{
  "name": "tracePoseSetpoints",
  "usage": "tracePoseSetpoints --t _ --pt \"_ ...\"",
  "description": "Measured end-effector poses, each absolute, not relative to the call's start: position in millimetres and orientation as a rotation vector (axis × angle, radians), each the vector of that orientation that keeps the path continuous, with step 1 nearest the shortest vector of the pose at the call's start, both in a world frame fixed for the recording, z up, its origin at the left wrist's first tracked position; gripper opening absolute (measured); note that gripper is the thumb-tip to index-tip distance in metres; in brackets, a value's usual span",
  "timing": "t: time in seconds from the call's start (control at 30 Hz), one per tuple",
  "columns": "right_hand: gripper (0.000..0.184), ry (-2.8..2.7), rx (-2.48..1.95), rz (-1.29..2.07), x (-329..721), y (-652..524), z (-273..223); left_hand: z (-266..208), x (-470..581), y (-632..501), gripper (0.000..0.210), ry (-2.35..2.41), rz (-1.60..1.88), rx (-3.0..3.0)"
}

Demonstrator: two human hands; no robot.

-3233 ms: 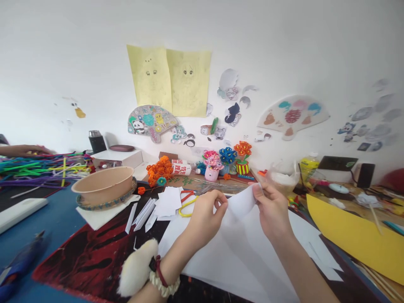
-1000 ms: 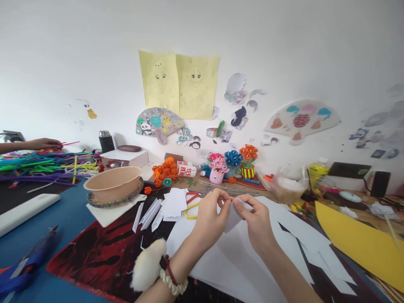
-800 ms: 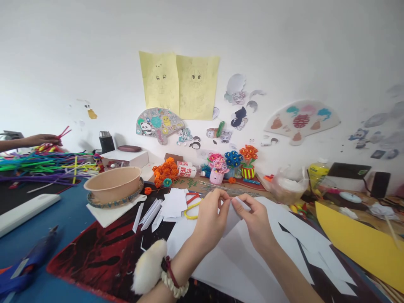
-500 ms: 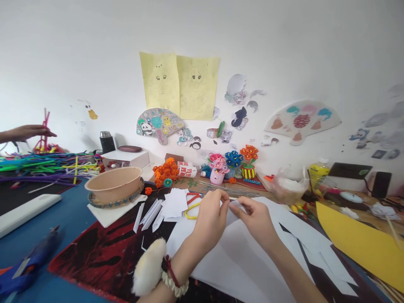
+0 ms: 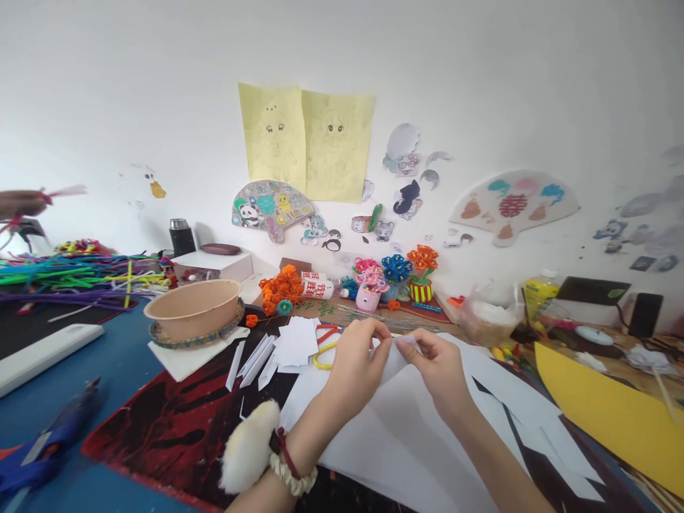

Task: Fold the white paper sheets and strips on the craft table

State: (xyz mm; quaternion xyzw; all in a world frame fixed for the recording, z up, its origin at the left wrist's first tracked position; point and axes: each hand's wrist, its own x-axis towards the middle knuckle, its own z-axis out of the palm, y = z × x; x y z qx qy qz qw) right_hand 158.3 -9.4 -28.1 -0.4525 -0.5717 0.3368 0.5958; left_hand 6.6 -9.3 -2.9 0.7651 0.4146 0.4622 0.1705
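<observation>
A small piece of white paper is pinched between my two hands, above a large white sheet. My left hand is closed on its left side, thumb and fingers together. On the right side my right hand grips it between thumb and fingers. Left of my hands lie a stack of white paper squares and several folded white paper strips. Yellow-handled scissors are partly hidden behind my left hand.
A beige bowl stands left, near piled pipe cleaners. A blue glue gun lies front left. Yellow card and cut white paper are to the right. Another person's hand holds pink strands at far left.
My hands have shifted slightly apart, showing more of the small paper between them. The other person's hand has moved left and up, lifting pink strands away from the pile.
</observation>
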Motion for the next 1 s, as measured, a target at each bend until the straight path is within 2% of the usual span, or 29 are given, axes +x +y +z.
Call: tracePoseSetpoints --t 0.67,1.0 --pt "0.029 -0.902 -1.031 0.706 183.7 -4.1 -21.5 -2.4 3.2 -5.2 0.009 1.202 1.317 2.084" --pt "0.029 -0.890 -1.055 0.648 186.0 -3.8 -19.8 -0.3 3.1 -4.5 0.008 1.219 1.322 2.082"
